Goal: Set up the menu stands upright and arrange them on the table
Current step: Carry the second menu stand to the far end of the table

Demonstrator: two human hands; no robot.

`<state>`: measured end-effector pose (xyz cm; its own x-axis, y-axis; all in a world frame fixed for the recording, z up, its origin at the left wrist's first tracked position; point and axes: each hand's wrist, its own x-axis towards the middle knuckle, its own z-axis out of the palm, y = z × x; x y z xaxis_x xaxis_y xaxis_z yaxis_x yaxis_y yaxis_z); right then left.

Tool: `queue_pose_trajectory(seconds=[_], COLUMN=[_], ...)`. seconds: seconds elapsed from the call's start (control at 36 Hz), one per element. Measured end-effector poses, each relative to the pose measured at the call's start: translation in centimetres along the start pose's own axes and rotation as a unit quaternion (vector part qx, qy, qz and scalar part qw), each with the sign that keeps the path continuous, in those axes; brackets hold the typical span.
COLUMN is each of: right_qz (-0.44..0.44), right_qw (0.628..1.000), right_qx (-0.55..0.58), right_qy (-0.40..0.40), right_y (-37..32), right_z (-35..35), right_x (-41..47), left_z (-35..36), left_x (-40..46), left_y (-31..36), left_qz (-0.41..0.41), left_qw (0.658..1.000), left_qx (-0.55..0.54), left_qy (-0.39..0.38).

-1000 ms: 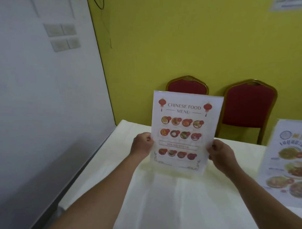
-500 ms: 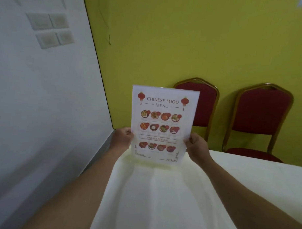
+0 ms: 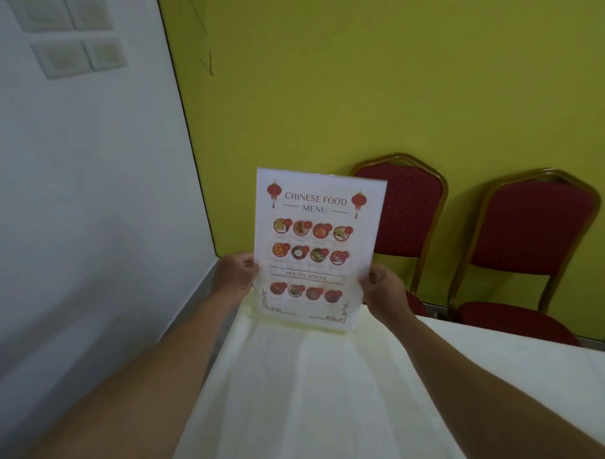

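A clear menu stand (image 3: 315,250) with a white sheet reading "Chinese Food Menu" stands upright at the far left corner of the table (image 3: 322,401), which has a cream cloth over it. My left hand (image 3: 236,273) grips its left edge and my right hand (image 3: 383,290) grips its right edge, both low on the sheet. The stand's bottom edge is at the cloth; I cannot tell whether it rests on it.
A grey-white wall (image 3: 72,204) runs close along the table's left side. Two red chairs with gold frames (image 3: 411,226) (image 3: 530,244) stand behind the table against the yellow wall (image 3: 368,77).
The menu stand has travelled left and away from me toward the table's far left corner, both hands still on it. The second menu stand at the right has dropped out of view.
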<state>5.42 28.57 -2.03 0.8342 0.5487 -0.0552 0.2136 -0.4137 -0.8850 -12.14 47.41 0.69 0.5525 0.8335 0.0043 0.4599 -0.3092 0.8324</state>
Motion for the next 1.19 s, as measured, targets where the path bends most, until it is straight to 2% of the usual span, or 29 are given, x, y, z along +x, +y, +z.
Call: queue_pose_trajectory(seconds=[0.5,0.92,1.19], right_qz=[-0.003,-0.018,-0.006], right_qw=[0.999,0.998,1.0], right_qx=[-0.033,-0.06,-0.024], right_qy=[0.012,0.015,-0.001], right_y=[0.6,0.2,0.0], right_z=[0.5,0.7,0.1], right_x=[-0.2,-1.6,-2.5], left_z=[0.8,0.7,0.9], left_x=[0.5,0.3,-0.7], left_y=[-0.9,-1.4,-1.2], left_qz=[-0.005,0.001,-0.039], left_qw=[0.999,0.999,0.999], left_qx=[0.025,0.032,0.022], left_qy=[-0.025,-0.014,-0.013])
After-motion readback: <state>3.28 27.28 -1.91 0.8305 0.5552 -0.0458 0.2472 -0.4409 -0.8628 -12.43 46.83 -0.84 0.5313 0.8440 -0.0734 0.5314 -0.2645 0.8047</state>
